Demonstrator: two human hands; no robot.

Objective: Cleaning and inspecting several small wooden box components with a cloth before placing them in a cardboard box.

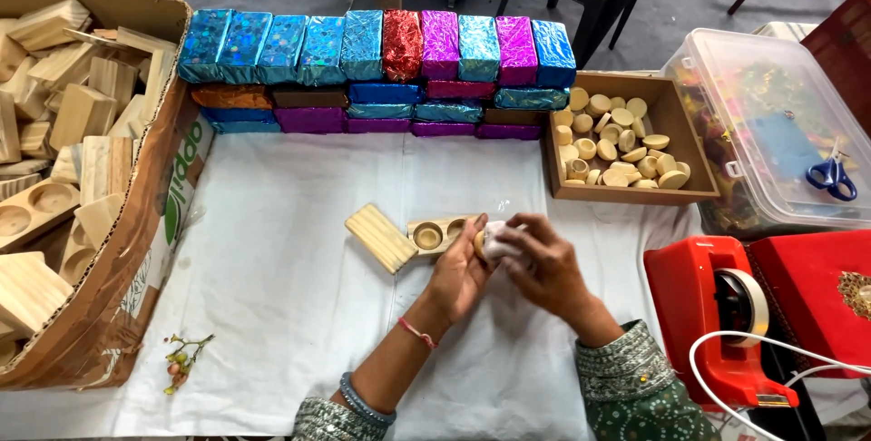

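Note:
My left hand point(461, 270) and my right hand point(543, 264) meet over the white cloth, both closed around a small round wooden piece wrapped in a whitish wad point(497, 240). Just left of them lies a wooden holder with round recesses point(434, 233), and beside it a ridged wooden block point(380, 237) rests at an angle.
A wall of shiny foil-wrapped blocks point(381, 69) runs along the back. A cardboard box of wooden blocks point(63, 160) stands left, a tray of small wooden cups point(689, 189) right. A clear plastic bin point(771, 123) with blue scissors point(832, 176) and a red tape dispenser point(717, 314) sit far right.

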